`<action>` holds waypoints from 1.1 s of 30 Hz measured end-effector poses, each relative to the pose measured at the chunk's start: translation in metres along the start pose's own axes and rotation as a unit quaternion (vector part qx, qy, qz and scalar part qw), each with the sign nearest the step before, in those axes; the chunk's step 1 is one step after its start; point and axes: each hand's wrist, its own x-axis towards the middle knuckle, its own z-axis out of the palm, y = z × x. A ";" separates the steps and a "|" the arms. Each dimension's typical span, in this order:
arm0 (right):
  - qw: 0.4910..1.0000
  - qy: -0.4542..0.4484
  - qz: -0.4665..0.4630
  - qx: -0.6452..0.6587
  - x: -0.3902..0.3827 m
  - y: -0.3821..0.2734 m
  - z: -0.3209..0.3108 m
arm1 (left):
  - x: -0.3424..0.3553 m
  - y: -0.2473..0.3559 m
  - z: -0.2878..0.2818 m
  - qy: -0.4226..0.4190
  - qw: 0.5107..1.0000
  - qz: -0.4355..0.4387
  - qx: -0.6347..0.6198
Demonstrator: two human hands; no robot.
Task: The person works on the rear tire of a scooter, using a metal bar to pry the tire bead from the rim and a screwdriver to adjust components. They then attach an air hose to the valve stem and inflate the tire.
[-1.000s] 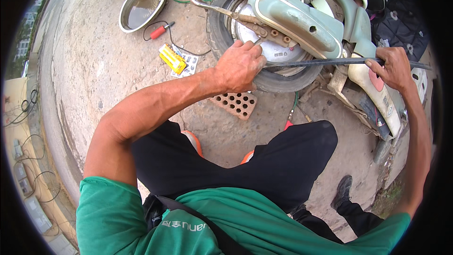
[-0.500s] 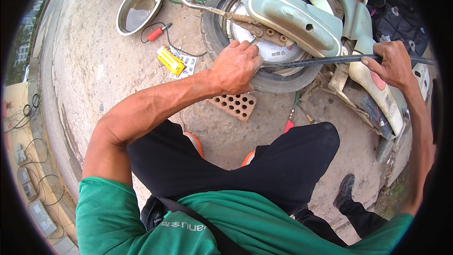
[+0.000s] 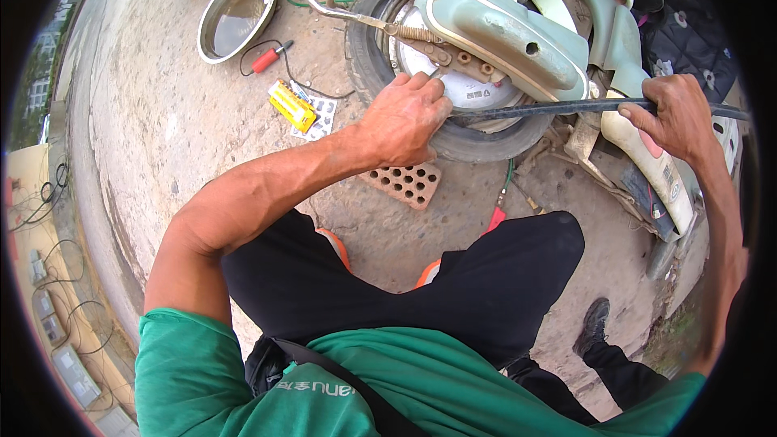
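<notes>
Your scooter (image 3: pixel 502 36) seems to lie on its side, which likely explains why the wheel's pale hub (image 3: pixel 473 94) and dark tyre (image 3: pixel 490 148) face up at you. You hold a long dark strip (image 3: pixel 558 108) across the lower side of the wheel; whether it is a stiff bar or rubber, I cannot tell. Your right hand (image 3: pixel 678 113) is wrapped around it well out from the wheel, with the far end running on past your knuckles; that wide spacing probably gives you leverage or a firm pull. Your left hand (image 3: pixel 407 117) is clenched over the tyre's near edge and seems to grasp the strip's other end, perhaps to steady it there, though the palm is hidden.

So the strip stretches to the right of your left hand and passes through your right, while the tyre lies under and just beyond your left. The perforated brick (image 3: pixel 403 184) sits on the ground just below that hand. The red-handled tool (image 3: pixel 267 60) and yellow package (image 3: pixel 292 107) lie off to the left, presumably to keep them nearby.
</notes>
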 end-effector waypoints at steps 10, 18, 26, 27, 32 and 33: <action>0.999 -0.007 -0.027 -0.022 0.018 -0.012 -0.026 | -0.005 -0.005 0.005 0.035 0.997 -0.010 -0.067; 0.999 0.020 -0.018 -0.025 0.020 -0.011 -0.018 | -0.002 -0.007 0.006 0.024 0.997 0.001 -0.070; 0.999 -0.017 0.012 -0.034 0.026 -0.021 -0.034 | -0.010 -0.011 -0.001 0.072 0.987 0.004 -0.144; 0.999 -0.028 0.022 -0.021 0.022 -0.022 -0.036 | -0.013 -0.013 -0.004 0.109 0.973 0.000 -0.203; 0.999 -0.039 0.026 0.007 0.016 -0.041 -0.020 | -0.030 -0.035 -0.030 0.356 0.816 -0.411 -0.196; 0.999 -0.033 0.020 0.027 0.021 -0.039 -0.020 | -0.025 -0.043 -0.032 0.332 0.795 -0.448 -0.239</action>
